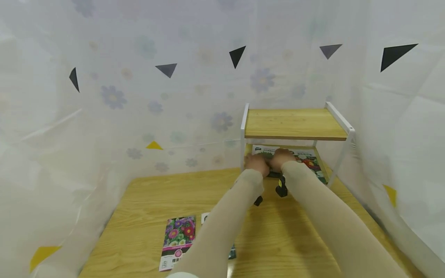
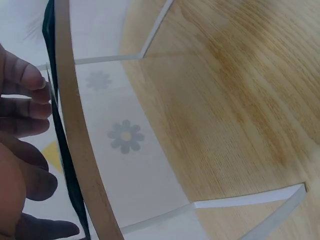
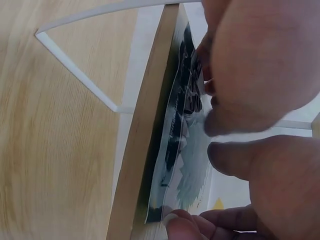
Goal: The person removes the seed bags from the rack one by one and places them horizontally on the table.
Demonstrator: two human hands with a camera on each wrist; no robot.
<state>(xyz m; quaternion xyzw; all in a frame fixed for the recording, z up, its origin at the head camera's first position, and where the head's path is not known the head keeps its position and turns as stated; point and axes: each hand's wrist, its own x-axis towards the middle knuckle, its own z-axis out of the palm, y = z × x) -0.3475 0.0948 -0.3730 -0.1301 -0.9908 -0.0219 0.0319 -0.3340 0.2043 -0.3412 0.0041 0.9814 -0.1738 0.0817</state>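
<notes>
L hand (image 1: 257,164) & R hand (image 1: 281,158) both look half-open, fingers loosely bent, thumbs apart from them; R fingertips touch the edge of the glossy packet (image 3: 175,125), L contact can't tell. Packet's at the L half of the lower shelf (image 3: 141,135), by its front edge; can't tell if fully flat. Main risk: w/ no firm grip, a careless pull-back prob. drags it over that front edge onto the desk (image 1: 149,200). Pushing too far R could ride it up on the neighbour packet (image 1: 311,164). Low headroom under the upper shelf (image 1: 288,119), so lifting hands fast may bump it. Also, L sleeve (image 1: 215,227) passes over the part-hidden packet (image 1: 204,217) nr desk's front edge; a low sweep back might shift it.
</notes>
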